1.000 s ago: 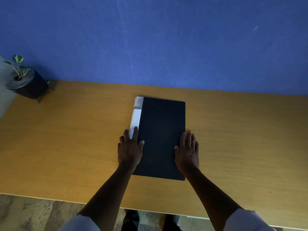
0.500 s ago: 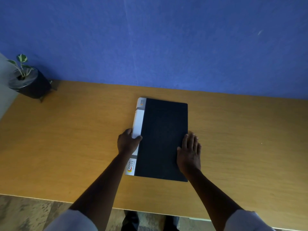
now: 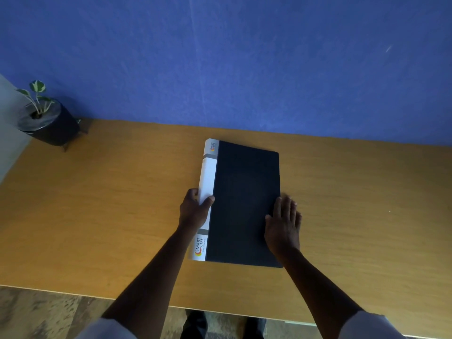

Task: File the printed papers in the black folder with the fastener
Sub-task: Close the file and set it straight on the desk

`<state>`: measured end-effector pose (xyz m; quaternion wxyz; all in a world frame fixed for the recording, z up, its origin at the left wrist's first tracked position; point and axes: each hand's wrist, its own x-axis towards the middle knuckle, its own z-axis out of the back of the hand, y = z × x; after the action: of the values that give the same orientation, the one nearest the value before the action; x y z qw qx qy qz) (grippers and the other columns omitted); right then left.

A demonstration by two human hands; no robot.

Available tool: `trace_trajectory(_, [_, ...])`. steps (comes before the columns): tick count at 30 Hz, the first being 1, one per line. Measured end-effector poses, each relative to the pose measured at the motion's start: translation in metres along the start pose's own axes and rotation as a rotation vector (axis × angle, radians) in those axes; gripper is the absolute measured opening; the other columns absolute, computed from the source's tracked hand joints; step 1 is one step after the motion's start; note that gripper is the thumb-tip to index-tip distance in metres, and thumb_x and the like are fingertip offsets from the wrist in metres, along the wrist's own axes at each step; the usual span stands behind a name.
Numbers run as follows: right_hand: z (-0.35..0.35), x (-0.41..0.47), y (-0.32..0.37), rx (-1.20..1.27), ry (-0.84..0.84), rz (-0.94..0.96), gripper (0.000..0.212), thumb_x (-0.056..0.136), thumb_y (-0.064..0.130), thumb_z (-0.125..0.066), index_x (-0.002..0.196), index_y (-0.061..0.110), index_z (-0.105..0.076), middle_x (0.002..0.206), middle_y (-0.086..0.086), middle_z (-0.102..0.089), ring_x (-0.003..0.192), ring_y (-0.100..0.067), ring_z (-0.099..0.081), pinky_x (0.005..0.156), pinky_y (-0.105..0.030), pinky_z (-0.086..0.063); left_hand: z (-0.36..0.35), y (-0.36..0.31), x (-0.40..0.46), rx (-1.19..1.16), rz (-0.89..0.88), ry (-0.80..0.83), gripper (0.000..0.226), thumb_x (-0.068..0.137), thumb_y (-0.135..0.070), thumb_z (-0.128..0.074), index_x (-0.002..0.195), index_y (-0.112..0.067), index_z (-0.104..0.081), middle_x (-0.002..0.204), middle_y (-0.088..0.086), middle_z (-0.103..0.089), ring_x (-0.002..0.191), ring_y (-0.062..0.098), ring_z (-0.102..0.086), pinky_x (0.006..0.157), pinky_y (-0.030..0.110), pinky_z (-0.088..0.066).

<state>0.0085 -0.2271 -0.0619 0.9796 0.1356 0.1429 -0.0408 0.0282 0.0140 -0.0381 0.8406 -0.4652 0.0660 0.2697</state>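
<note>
The black folder [image 3: 245,201] lies closed on the wooden desk [image 3: 97,216], its long side running away from me. A white spine strip with a printed logo runs along its left edge. My left hand [image 3: 194,210] grips that spine near its middle, thumb on top and fingers curled round the edge. My right hand [image 3: 283,222] lies flat with straight fingers on the folder's right edge and the desk beside it. No printed papers or fastener show; the folder's inside is hidden.
A small potted plant [image 3: 46,121] in a dark pot stands at the desk's far left corner. A blue wall rises right behind the desk. The desk's front edge runs below my forearms, with floor and my shoes beyond it.
My left hand slid off the folder's cover to the left and curled round the white spine. The right hand shifted slightly outward along the right edge. The folder stayed closed.
</note>
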Motion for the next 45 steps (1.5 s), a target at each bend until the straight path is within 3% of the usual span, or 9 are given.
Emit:
trace_trajectory(3, [0.004, 0.0, 0.005, 0.08, -0.038, -0.03, 0.067, 0.106, 0.032, -0.038, 0.161, 0.009, -0.007, 0.169, -0.017, -0.006, 0.157, -0.036, -0.004, 0.126, -0.053, -0.01, 0.004, 0.002, -0.002, -0.085, 0.007, 0.037, 0.053, 0.091, -0.041, -0.067, 0.131, -0.011, -0.049, 0.124, 0.009, -0.061, 0.101, 0.026, -0.063, 0.076, 0.036, -0.059])
trace_trajectory(7, [0.006, -0.002, 0.015, 0.127, -0.124, -0.063, 0.064, 0.101, 0.029, -0.048, 0.156, 0.011, -0.022, 0.156, -0.013, -0.035, 0.138, -0.036, -0.037, 0.111, -0.053, -0.036, 0.011, 0.004, -0.002, -0.148, 0.0, 0.069, 0.05, 0.093, -0.038, -0.065, 0.132, -0.01, -0.051, 0.123, 0.009, -0.062, 0.104, 0.026, -0.064, 0.076, 0.033, -0.057])
trace_trajectory(16, [0.013, 0.014, 0.047, 0.585, -0.132, -0.048, 0.057, 0.105, 0.033, -0.044, 0.156, 0.017, -0.025, 0.143, -0.017, -0.05, 0.125, -0.037, -0.053, 0.099, -0.053, -0.05, 0.054, 0.009, 0.008, -0.427, 0.052, 0.151, 0.038, 0.092, -0.039, -0.066, 0.123, -0.019, -0.057, 0.112, 0.005, -0.069, 0.095, 0.024, -0.068, 0.063, 0.026, -0.054])
trace_trajectory(19, [0.016, 0.021, 0.066, 0.67, -0.143, 0.026, 0.056, 0.105, 0.028, -0.046, 0.156, 0.017, -0.025, 0.144, -0.013, -0.055, 0.126, -0.033, -0.057, 0.1, -0.042, -0.049, 0.071, 0.015, 0.017, -0.433, 0.041, 0.122, 0.038, 0.092, -0.039, -0.066, 0.123, -0.019, -0.057, 0.111, 0.005, -0.069, 0.093, 0.023, -0.068, 0.06, 0.023, -0.053])
trace_trajectory(23, [0.013, 0.031, 0.096, 0.701, -0.11, 0.051, 0.065, 0.103, 0.027, -0.052, 0.159, 0.018, -0.02, 0.149, -0.01, -0.051, 0.13, -0.028, -0.054, 0.097, -0.032, -0.045, 0.095, 0.029, 0.032, -0.39, -0.003, 0.073, 0.042, 0.095, -0.035, -0.063, 0.132, -0.016, -0.055, 0.12, 0.003, -0.067, 0.103, 0.022, -0.066, 0.079, 0.035, -0.059])
trace_trajectory(27, [0.009, 0.04, 0.128, 0.729, -0.08, 0.06, 0.067, 0.103, 0.025, -0.052, 0.16, 0.023, -0.018, 0.15, -0.007, -0.05, 0.131, -0.025, -0.054, 0.098, -0.032, -0.046, 0.115, 0.038, 0.049, -0.299, -0.074, 0.031, 0.039, 0.098, -0.033, -0.059, 0.134, -0.018, -0.053, 0.126, -0.002, -0.063, 0.109, 0.016, -0.062, 0.08, 0.021, -0.053])
trace_trajectory(32, [-0.003, 0.053, 0.159, 0.732, 0.022, 0.028, 0.067, 0.104, 0.021, -0.05, 0.161, 0.023, -0.015, 0.152, -0.009, -0.047, 0.135, -0.028, -0.05, 0.109, -0.044, -0.047, 0.138, 0.045, 0.079, -0.145, -0.097, 0.0, 0.044, 0.099, -0.031, -0.058, 0.138, -0.013, -0.052, 0.132, 0.003, -0.062, 0.119, 0.024, -0.059, 0.099, 0.04, -0.053])
trace_trajectory(36, [-0.014, 0.062, 0.18, 0.706, 0.055, 0.033, 0.068, 0.104, 0.022, -0.049, 0.161, 0.022, -0.012, 0.154, -0.01, -0.045, 0.137, -0.029, -0.049, 0.109, -0.053, -0.047, 0.154, 0.056, 0.101, -0.028, -0.082, -0.001, 0.049, 0.098, -0.034, -0.058, 0.14, -0.01, -0.051, 0.135, 0.008, -0.061, 0.122, 0.031, -0.059, 0.098, 0.051, -0.053])
trace_trajectory(45, [-0.026, 0.085, 0.214, 0.667, 0.058, 0.053, 0.07, 0.104, 0.023, -0.051, 0.161, 0.022, -0.011, 0.151, -0.011, -0.048, 0.134, -0.029, -0.05, 0.108, -0.052, -0.048, 0.176, 0.069, 0.151, 0.263, -0.103, 0.008, 0.053, 0.099, -0.039, -0.054, 0.139, -0.004, -0.05, 0.124, 0.019, -0.064, 0.112, 0.035, -0.061, 0.096, 0.046, -0.053])
